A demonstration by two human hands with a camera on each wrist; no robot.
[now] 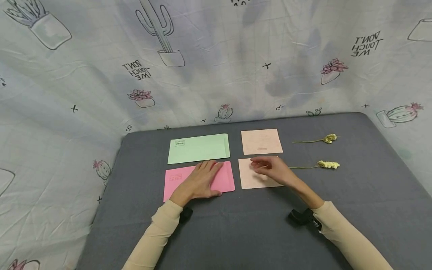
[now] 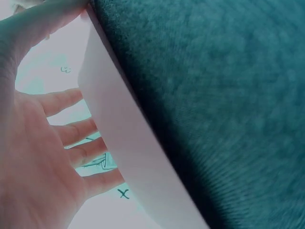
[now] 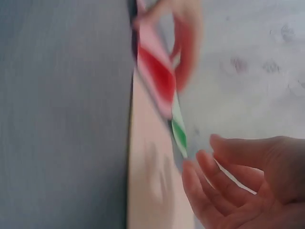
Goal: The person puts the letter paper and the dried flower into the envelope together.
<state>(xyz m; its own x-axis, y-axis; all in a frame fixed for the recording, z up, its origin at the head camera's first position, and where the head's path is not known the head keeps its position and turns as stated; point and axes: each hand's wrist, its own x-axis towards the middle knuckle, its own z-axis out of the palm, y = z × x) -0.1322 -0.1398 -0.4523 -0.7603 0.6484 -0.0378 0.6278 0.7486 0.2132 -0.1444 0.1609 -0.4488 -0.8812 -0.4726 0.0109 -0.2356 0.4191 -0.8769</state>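
While left hand [image 1: 200, 182] pinches pink envelope [image 1: 224, 180] | right hand [image 1: 275, 170] hangs, fingers apart, card [image 1: 249, 179] below it | squeeze softly, so nothing bends

The place looks like a small, screened-off tabletop recording corner; whether it stands in a home or a studio cannot be told. A creased, pale printed cloth [image 1: 209, 82] hangs from nine o'clock through twelve to three, bearing a tall cactus drawing [image 1: 171, 58] at eleven and mirror-reversed lettering [image 1: 366, 44] at two. It borders a grey, fabric-textured table [image 1: 243, 236], whose near part lies at six o'clock.
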